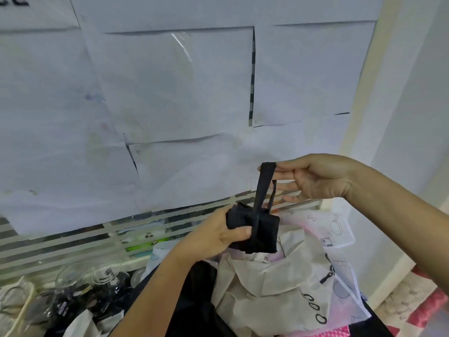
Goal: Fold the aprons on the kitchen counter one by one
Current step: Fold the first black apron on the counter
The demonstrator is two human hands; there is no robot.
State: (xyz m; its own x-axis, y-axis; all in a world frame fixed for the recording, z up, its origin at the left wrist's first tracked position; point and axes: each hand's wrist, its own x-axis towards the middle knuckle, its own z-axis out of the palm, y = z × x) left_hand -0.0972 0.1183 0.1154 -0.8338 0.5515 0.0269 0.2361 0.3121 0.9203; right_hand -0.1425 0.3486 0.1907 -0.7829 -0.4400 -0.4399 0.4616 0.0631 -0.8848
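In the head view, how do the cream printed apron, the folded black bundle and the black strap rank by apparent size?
1. cream printed apron
2. folded black bundle, probably held nearer the camera, so its true size is unsure
3. black strap

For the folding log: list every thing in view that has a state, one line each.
black apron: folded into a small bundle, held in the air.
strap: stretched upward from the bundle.
left hand: grips the black apron.
right hand: pinches the strap's top.
cream printed apron: unfolded, crumpled in a heap.
black cloth: unfolded, heaped.
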